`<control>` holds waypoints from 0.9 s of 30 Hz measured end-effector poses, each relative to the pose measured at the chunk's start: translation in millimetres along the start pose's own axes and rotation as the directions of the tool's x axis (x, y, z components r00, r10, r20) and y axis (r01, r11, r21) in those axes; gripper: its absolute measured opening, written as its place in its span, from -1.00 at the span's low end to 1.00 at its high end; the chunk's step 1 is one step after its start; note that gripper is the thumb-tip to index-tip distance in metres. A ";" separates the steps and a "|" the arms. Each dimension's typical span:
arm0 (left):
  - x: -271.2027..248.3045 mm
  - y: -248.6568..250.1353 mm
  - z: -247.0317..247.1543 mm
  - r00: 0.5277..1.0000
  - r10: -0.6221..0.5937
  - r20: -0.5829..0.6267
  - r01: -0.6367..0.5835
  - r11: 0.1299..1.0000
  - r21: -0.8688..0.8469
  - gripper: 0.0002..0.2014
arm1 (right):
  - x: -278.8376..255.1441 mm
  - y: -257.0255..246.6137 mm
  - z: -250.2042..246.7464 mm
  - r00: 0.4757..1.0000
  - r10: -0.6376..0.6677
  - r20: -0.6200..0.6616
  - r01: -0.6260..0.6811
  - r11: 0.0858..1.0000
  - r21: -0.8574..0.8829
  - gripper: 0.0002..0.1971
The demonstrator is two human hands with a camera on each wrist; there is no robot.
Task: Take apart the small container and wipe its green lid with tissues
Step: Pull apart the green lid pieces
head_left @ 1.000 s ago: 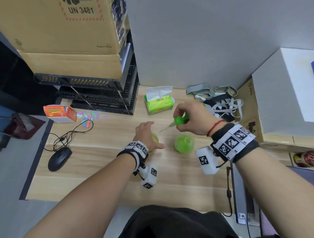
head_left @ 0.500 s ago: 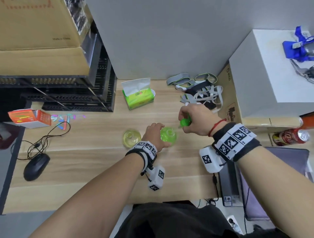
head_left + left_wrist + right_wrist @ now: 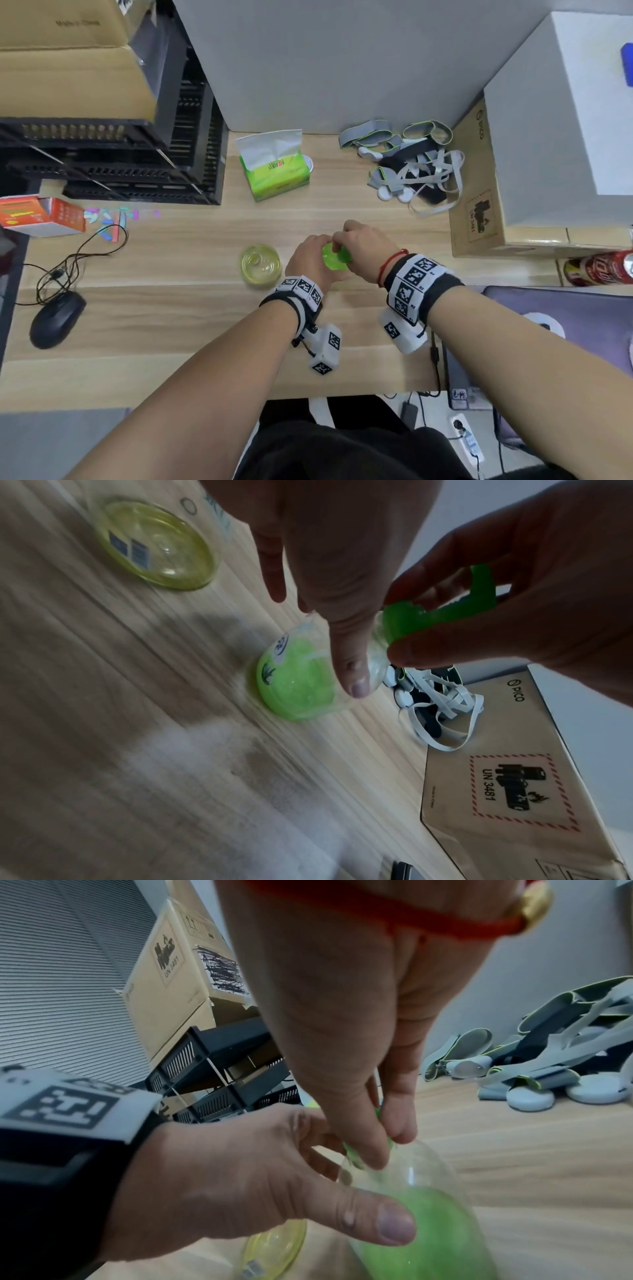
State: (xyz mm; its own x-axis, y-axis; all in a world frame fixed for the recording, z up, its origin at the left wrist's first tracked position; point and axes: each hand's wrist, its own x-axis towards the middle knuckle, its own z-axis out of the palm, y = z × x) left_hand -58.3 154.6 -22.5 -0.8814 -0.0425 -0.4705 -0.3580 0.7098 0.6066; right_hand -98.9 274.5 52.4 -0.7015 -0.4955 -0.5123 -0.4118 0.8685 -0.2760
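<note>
While my right hand [image 3: 368,250] pinches the green lid [image 3: 441,610] between thumb and fingertips at the neck of the small container [image 3: 301,680], my left hand [image 3: 310,260] steadies the rounded body, thumb lying down one side and the other fingers out of sight behind it. The container stands on the desk [image 3: 178,308] just in front of me, its clear shell about half full of bright green gel.

I judge the body light and thin-walled: clear plastic that would dent under a hard squeeze, smooth and curved enough to slip or roll if I let go carelessly. So I would keep the left hand low, on the widest part where the gel gives it some weight, and press only enough to stop it turning. The lid looks like stiffer plastic with a notched edge and a raised tab; that edge is the natural place to grip, since the tab gives my fingertips purchase. Whether it is screwed on, clipped or already loose I cannot tell. It may carry some gel, so it could be slick.

Just to the left lies a yellowish clear dish [image 3: 260,263], apart from my hands. Farther back stands the tissue pack [image 3: 277,168], one sheet sticking up, within easy reach for wiping.
</note>
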 end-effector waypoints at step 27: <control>-2.3 -4.0 0.2 1.000 -0.024 0.015 0.025 0.998 -0.064 -0.31 | 10.3 -5.9 1.2 0.995 0.089 -0.050 -0.101 0.915 -0.390 -0.65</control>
State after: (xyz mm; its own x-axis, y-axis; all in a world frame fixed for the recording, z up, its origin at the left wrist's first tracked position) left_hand -54.8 152.0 -24.0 -0.8679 -0.0494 -0.4943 -0.3989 0.6622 0.6343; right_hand -103.0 264.3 47.8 -0.7634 -0.4166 -0.4935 -0.5325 0.8384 0.1160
